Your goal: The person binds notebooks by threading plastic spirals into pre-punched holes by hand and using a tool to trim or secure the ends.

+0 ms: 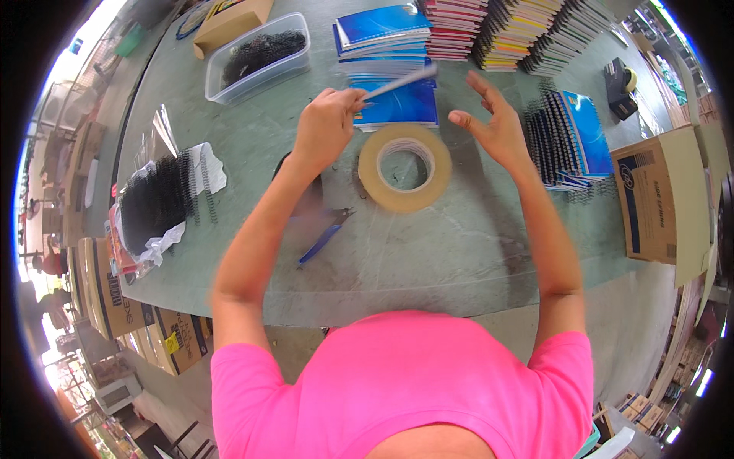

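Note:
My left hand point(329, 126) is closed on one end of a thin booklet point(401, 82), held up nearly edge-on so only a pale narrow strip shows. Across from its free end, my right hand point(493, 122) is raised with thumb and fingers apart and nothing in it. Below the booklet lie blue-covered notebooks point(413, 113), in front of a taller stack of blue notebooks point(382, 30). A big roll of clear tape point(371, 180) lies flat between my forearms. Nearer me are blue-handled cutting pliers point(321, 243). A dark object beside my left forearm is mostly hidden.
Black spiral coils point(157, 199) are piled at left, with more in a clear plastic tub point(222, 89). Tall notebook stacks point(508, 34) line the back. At right are coil-bound blue notebooks point(585, 134), a tape dispenser point(621, 88) and an open cardboard box point(650, 203).

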Demonstrator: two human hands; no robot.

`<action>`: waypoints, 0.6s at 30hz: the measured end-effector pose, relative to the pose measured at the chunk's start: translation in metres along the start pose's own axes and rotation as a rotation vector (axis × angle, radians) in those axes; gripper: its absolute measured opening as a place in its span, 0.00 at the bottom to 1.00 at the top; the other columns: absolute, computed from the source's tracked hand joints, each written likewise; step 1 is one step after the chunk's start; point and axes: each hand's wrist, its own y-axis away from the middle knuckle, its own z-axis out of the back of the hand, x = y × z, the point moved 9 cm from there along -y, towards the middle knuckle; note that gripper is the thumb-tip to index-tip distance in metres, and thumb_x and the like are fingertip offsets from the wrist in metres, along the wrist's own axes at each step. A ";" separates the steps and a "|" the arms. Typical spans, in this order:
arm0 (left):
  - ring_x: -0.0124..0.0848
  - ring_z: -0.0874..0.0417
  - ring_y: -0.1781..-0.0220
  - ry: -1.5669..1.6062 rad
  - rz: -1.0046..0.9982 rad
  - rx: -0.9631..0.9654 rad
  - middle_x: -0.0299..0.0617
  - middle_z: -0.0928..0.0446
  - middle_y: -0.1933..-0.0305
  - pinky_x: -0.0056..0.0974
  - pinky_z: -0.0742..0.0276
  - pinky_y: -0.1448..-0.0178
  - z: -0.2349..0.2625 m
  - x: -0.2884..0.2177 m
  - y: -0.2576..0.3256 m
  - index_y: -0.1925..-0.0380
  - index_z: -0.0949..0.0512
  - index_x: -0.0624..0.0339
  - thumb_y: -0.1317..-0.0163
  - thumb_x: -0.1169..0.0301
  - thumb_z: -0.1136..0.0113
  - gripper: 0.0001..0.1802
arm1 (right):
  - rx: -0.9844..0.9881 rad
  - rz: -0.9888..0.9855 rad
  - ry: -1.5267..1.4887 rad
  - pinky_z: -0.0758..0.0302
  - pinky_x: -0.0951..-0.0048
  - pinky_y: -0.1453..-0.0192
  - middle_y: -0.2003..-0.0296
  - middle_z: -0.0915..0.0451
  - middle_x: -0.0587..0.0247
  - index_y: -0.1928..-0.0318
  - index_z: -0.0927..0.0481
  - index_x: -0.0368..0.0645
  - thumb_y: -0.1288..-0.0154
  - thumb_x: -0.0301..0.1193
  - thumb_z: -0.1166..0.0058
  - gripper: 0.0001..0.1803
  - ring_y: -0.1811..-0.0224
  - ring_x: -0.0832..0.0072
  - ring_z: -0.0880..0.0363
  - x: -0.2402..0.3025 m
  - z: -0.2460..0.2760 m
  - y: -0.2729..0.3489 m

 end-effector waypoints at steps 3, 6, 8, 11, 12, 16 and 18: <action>0.24 0.20 0.66 0.681 0.161 -0.088 0.45 0.19 0.65 0.30 0.25 0.61 -0.010 0.002 0.017 0.56 0.23 0.64 0.40 0.76 0.46 0.12 | 0.020 -0.230 -0.568 0.28 0.75 0.56 0.56 0.21 0.60 0.50 0.26 0.37 0.45 0.44 0.37 0.28 0.63 0.77 0.24 -0.010 -0.027 -0.006; 0.24 0.20 0.66 0.624 0.188 0.055 0.43 0.18 0.66 0.32 0.25 0.60 -0.015 -0.001 0.036 0.61 0.20 0.60 0.40 0.72 0.44 0.09 | 0.075 -0.301 -0.853 0.27 0.78 0.58 0.64 0.20 0.71 0.54 0.24 0.37 0.41 0.38 0.38 0.21 0.64 0.85 0.24 0.031 -0.031 -0.014; 0.26 0.19 0.66 0.371 0.103 -0.010 0.45 0.18 0.67 0.32 0.25 0.60 0.017 0.013 0.045 0.62 0.19 0.58 0.40 0.70 0.43 0.09 | 0.216 -0.281 -0.679 0.27 0.81 0.65 0.65 0.20 0.71 0.54 0.24 0.37 0.41 0.32 0.40 0.16 0.70 0.86 0.25 0.058 -0.026 -0.020; 0.34 0.17 0.65 -0.073 0.450 -0.290 0.48 0.18 0.67 0.36 0.24 0.59 0.111 0.107 0.088 0.61 0.20 0.59 0.40 0.64 0.43 0.13 | 0.502 -0.288 -0.300 0.28 0.79 0.72 0.67 0.20 0.70 0.54 0.23 0.38 0.43 0.28 0.40 0.16 0.73 0.86 0.25 0.075 -0.042 -0.016; 0.39 0.16 0.63 -0.158 0.560 -0.398 0.50 0.19 0.67 0.39 0.23 0.58 0.138 0.145 0.110 0.63 0.20 0.61 0.41 0.62 0.43 0.14 | 0.582 -0.172 -0.028 0.27 0.68 0.71 0.72 0.18 0.62 0.58 0.23 0.40 0.45 0.29 0.40 0.13 0.73 0.74 0.20 0.075 -0.052 -0.014; 0.50 0.19 0.61 -0.701 0.719 -0.357 0.57 0.21 0.64 0.47 0.25 0.58 0.162 0.242 0.165 0.64 0.22 0.66 0.43 0.63 0.41 0.16 | 0.541 0.061 0.420 0.30 0.56 0.66 0.73 0.21 0.51 0.63 0.24 0.42 0.45 0.33 0.42 0.12 0.69 0.53 0.22 0.106 -0.086 -0.002; 0.51 0.20 0.60 -0.708 0.726 -0.161 0.60 0.22 0.62 0.48 0.26 0.58 0.135 0.248 0.163 0.60 0.24 0.66 0.43 0.65 0.42 0.16 | 0.553 0.013 0.404 0.31 0.53 0.64 0.73 0.22 0.49 0.63 0.25 0.43 0.45 0.35 0.42 0.12 0.66 0.48 0.25 0.111 -0.082 -0.011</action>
